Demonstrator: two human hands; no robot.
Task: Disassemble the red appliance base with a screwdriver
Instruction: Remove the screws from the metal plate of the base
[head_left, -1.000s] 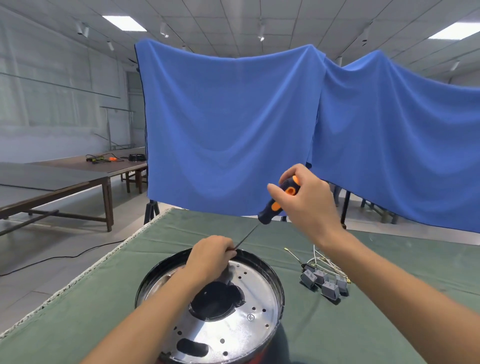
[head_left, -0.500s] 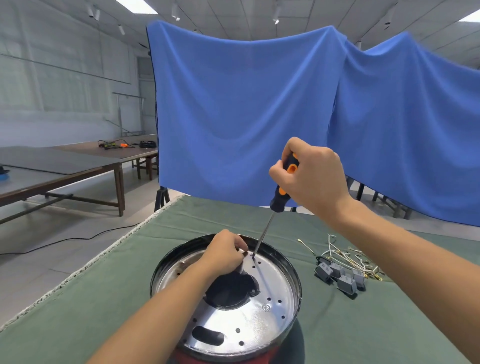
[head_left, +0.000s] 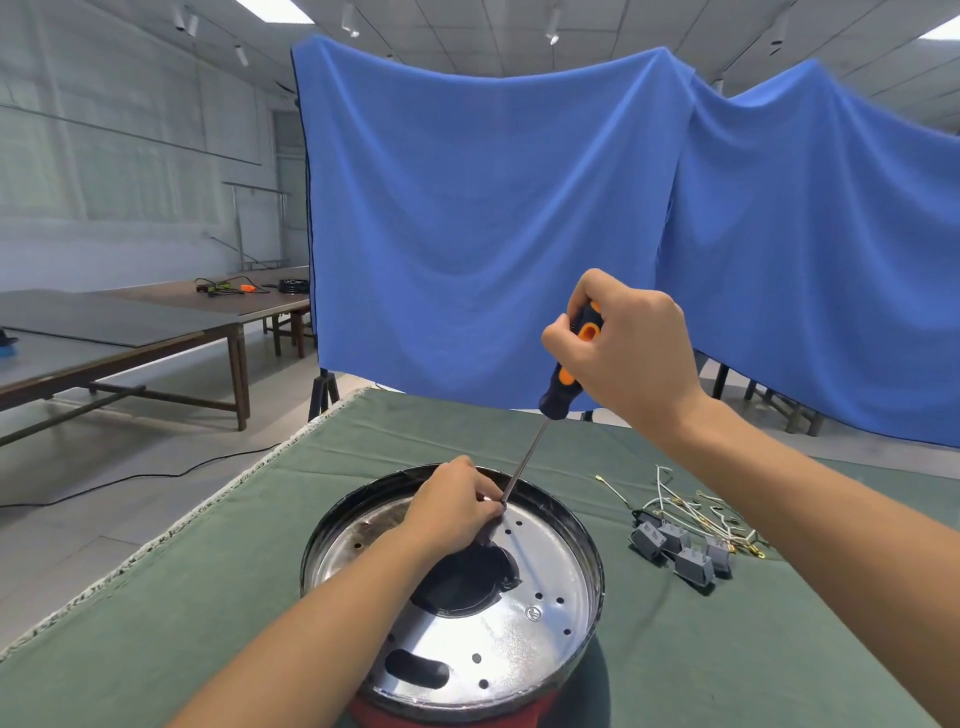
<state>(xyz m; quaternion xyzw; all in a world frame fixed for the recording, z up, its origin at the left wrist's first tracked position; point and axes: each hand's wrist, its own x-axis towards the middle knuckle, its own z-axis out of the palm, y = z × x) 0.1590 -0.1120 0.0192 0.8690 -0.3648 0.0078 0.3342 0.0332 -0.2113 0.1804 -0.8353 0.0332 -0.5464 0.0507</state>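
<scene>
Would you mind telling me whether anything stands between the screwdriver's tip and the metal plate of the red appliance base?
Only the left hand, whose fingers curl round the shaft beside the tip and hide the contact point. Otherwise the screwdriver, gripped by the right hand, slants down unobstructed to the metal plate of the red appliance base.

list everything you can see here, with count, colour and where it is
appliance base: 1, red body with a black rim, on the green table, near edge, centre
metal plate: 1, silver with small holes and a dark central opening, inside the base
screwdriver: 1, black and orange handle, thin metal shaft angled down to the plate
grey connector blocks: several, grey, on the table right of the base
loose wires: a bundle, white with brass ends, beside the blocks
table cloth: 1, green, covers the work table
blue cloth: hung behind the table
side tables: brown, at left
left hand: 1, over the plate, fingers at the shaft's tip
right hand: 1, grips the screwdriver handle
</scene>
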